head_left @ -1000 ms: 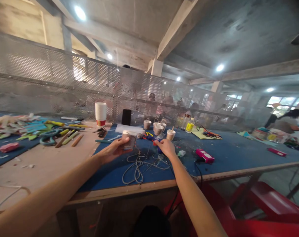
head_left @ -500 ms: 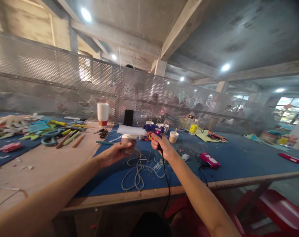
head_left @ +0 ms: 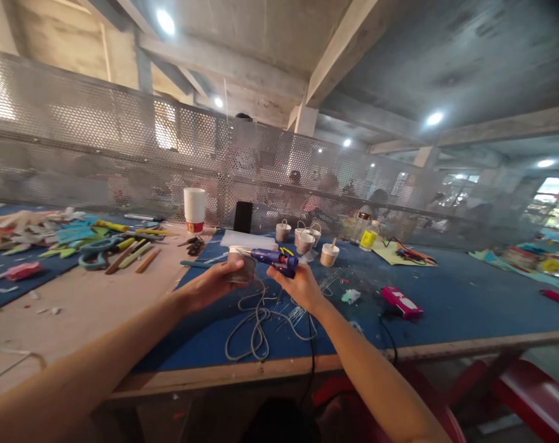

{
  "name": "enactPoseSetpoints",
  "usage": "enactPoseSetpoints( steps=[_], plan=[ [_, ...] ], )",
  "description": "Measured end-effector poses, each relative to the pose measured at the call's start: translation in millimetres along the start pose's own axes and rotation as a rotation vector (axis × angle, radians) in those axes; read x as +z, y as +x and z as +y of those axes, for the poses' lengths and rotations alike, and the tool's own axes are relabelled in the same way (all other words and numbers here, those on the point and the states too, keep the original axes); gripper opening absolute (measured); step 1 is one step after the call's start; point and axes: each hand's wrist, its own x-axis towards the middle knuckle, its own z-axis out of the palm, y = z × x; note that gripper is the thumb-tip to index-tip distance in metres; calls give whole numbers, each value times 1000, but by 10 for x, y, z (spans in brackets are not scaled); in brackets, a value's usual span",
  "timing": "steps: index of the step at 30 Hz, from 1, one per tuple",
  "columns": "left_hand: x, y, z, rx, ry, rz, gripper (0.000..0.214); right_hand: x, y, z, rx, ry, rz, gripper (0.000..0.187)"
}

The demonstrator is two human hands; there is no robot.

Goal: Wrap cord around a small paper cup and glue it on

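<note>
My left hand is wrapped round a small paper cup, its lower part covered in grey-brown cord or wrapping. In my right hand is a blue hot glue gun, held level with its nozzle at the cup's rim. Whether the tip touches the cup I cannot tell. A loose grey cord lies in loops on the blue mat below both hands. Several small cups with loop handles stand beyond the glue gun, and beside them a cup with a wooden stick.
A stack of paper cups and a dark phone stand at the back. Scissors, clay-like sticks and colourful scraps lie at left. At right are a pink device and a yellow-labelled bottle. A perforated metal screen borders the table.
My right hand has turned the glue gun from pointing up and away to lying level, its nozzle now at the cup's rim. My left hand still holds the cup, slightly tilted.
</note>
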Motion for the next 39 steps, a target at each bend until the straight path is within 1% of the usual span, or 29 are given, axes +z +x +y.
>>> enactPoseSetpoints(
  steps=[7, 13, 16, 20, 24, 33, 39],
  plan=[
    [17, -2, -1, 8, 26, -15, 22, 6, 19, 6, -126, -79, 22, 31],
    [-8, 14, -15, 15, 38, -31, 23, 33, 14, 94, -130, -128, 21, 33],
    [7, 5, -10, 20, 47, -18, 23, 40, 13, 123, -143, -138, 25, 32],
    [36, -9, 5, 21, 58, -1, 24, 32, 7, 111, -139, -173, 16, 31],
    [42, -8, 11, 29, 62, -15, 24, 21, -1, 93, -139, -212, 16, 31],
    [25, -4, 3, 24, 76, -5, 25, 6, -10, 106, -225, -311, 34, 31],
    [42, -9, 5, 35, 74, -6, 24, -8, -24, 84, -218, -360, 22, 31]
  ],
)
